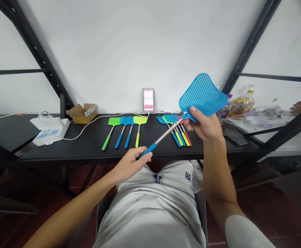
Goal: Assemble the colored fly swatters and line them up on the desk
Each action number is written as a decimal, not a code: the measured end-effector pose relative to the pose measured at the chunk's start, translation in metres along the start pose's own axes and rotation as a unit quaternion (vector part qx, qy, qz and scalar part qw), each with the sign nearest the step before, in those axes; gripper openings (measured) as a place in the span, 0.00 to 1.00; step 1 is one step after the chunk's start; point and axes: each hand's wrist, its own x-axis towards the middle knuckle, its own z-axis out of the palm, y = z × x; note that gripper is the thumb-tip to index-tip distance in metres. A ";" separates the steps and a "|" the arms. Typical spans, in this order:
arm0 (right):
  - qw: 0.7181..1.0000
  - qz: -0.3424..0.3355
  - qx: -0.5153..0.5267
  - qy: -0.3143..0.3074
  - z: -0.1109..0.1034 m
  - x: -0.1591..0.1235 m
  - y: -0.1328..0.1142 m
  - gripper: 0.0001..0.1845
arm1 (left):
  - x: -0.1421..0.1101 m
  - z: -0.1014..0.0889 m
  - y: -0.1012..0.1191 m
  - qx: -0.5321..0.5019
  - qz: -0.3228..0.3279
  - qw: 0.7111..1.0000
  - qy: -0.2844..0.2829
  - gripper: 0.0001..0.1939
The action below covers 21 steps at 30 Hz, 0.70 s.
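Observation:
A blue fly swatter [204,94] with a metal shaft is raised above the front of the black table, its perforated head up to the right. My left hand [133,163] is closed around its blue handle. Where the head joins the shaft, my right hand [204,124] grips it with the thumb on top. Behind lie two groups of swatters. On the left are a green swatter [110,132], two blue ones and a yellow-green swatter [138,131]. The right group overlaps, with blue, yellow-green and a red swatter [186,135]; the held swatter and my right hand partly cover it.
A phone-like screen [148,100] leans on the wall with a white cable. On the left are an open cardboard box [83,113] and a white box [50,131]. Bottles [243,103] stand right, near a dark phone [234,136]. Another person's hand [300,108] shows far right.

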 end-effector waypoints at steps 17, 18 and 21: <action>0.995 0.084 -0.020 -0.057 0.020 0.007 0.024 0.19 | 0.004 0.004 0.000 -0.003 0.041 0.999 -0.020 0.16; 0.994 0.090 -0.013 -0.054 0.021 0.009 0.026 0.20 | 0.009 0.003 0.001 0.027 0.049 0.998 -0.013 0.15; 0.991 0.119 0.020 -0.062 0.016 0.018 0.031 0.23 | 0.033 -0.001 0.004 0.128 0.067 0.989 0.025 0.19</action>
